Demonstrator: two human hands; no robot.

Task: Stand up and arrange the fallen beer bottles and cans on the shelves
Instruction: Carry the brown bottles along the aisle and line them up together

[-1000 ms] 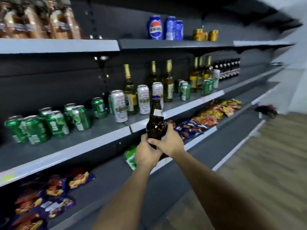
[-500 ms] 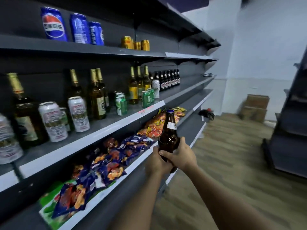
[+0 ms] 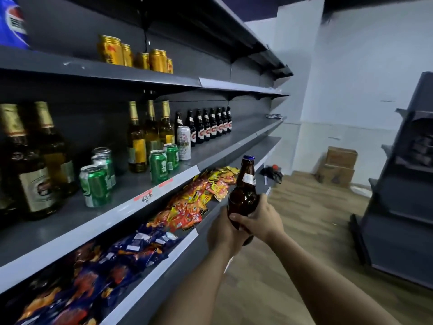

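A brown beer bottle point(image 3: 243, 195) with a blue cap stands upright in the air in front of the shelves. My right hand point(image 3: 260, 219) grips its body and my left hand point(image 3: 222, 233) holds its base from the left. On the middle shelf point(image 3: 210, 148) a row of dark bottles point(image 3: 210, 125) with red labels stands at the far end. Nearer stand gold-necked bottles point(image 3: 150, 132), a white can point(image 3: 184, 143) and green cans point(image 3: 161, 165), all upright.
Snack packets point(image 3: 194, 200) fill the lower shelf. Gold cans point(image 3: 131, 55) stand on the upper shelf, with a blue cola can point(image 3: 11, 24) at far left. Cardboard boxes point(image 3: 337, 167) sit by the far wall. Another dark shelf unit point(image 3: 403, 184) stands on the right across a wood-floor aisle.
The view has moved right along the shelves toward the row of dark bottles. Both hands keep hold of the brown bottle, which has come closer to the far end of the shelf.
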